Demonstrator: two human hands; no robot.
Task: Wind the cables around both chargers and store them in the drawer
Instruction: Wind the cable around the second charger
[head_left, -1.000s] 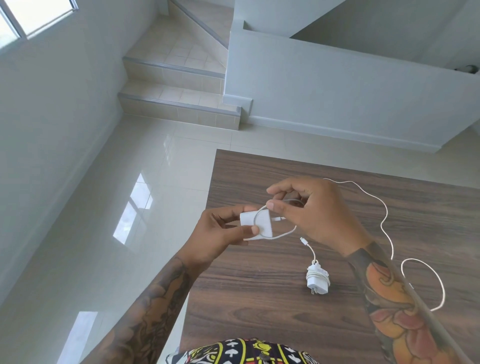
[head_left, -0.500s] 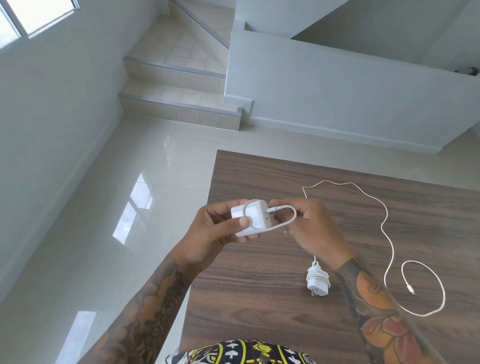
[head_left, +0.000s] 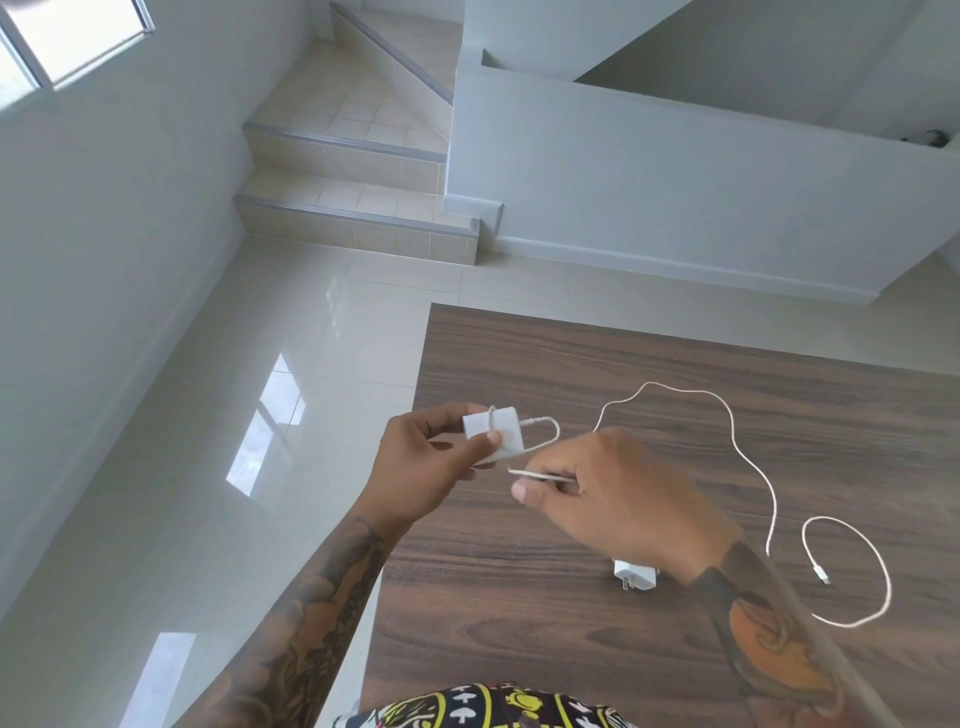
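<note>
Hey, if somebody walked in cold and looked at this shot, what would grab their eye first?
Probably the white charger held up in the left hand above the table's left edge, a cable turn already across it. Next, the right hand pinching the cable, whose slack snakes over the wooden table to a loop at the right. A second charger lies partly hidden by the right wrist.
</note>
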